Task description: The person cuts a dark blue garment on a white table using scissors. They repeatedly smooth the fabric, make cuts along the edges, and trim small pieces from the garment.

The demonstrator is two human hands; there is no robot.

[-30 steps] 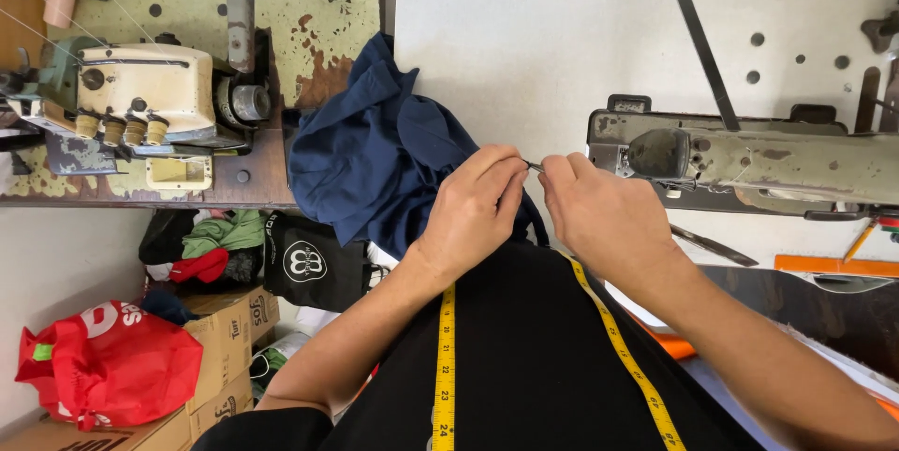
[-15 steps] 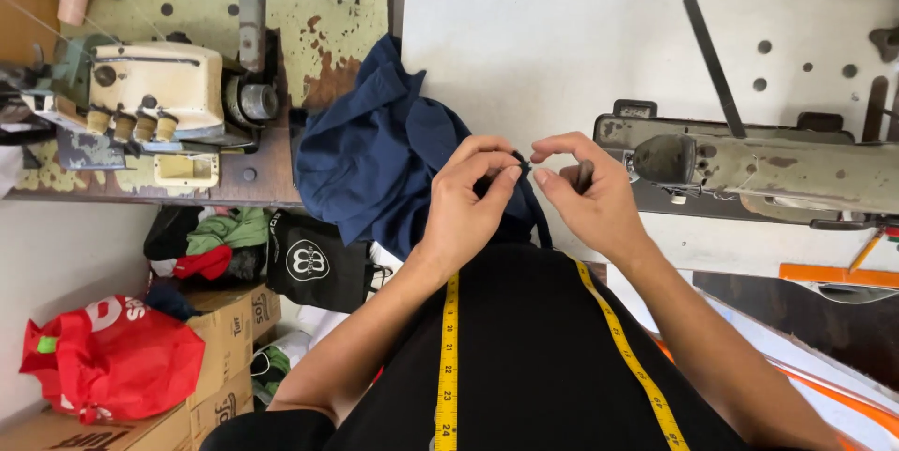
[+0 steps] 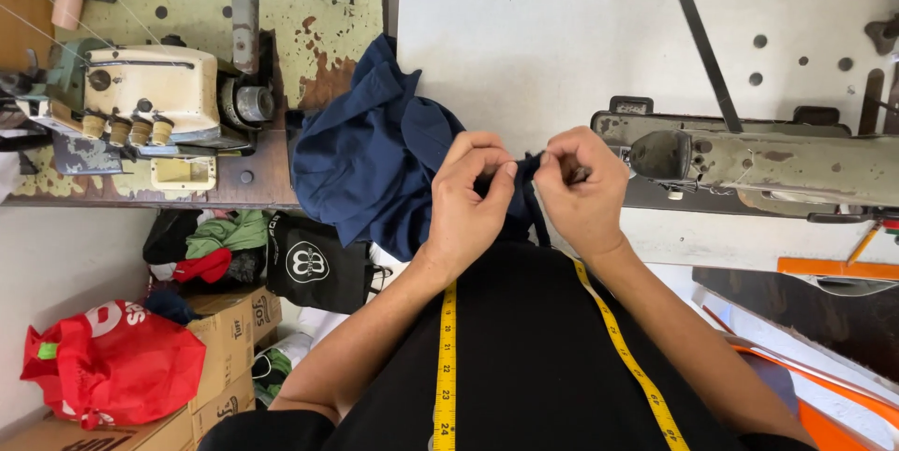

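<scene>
A navy blue cloth [image 3: 370, 156] lies bunched at the near left edge of the white sewing table [image 3: 562, 48]. My left hand [image 3: 468, 198] and my right hand [image 3: 581, 193] both pinch a narrow strip of the same navy fabric [image 3: 527, 170] between their fingertips, close together in front of my chest. A small dark tool may be in my right fingers; I cannot tell. Just right of my right hand sits the grey-green sewing machine [image 3: 768, 161]. A yellow measuring tape [image 3: 448, 357] hangs round my neck over my black shirt.
On a worn green table at the left stands a cream overlock machine [image 3: 150, 95] with a small spray bottle [image 3: 67, 1] behind it. Below are a red bag [image 3: 112, 362], cardboard boxes [image 3: 225, 339], a black bag [image 3: 314, 264] and loose cloth scraps.
Both hands have drawn slightly closer to my chest and now pinch the navy strip between them, fingers curled tighter. The blue cloth has barely moved.
</scene>
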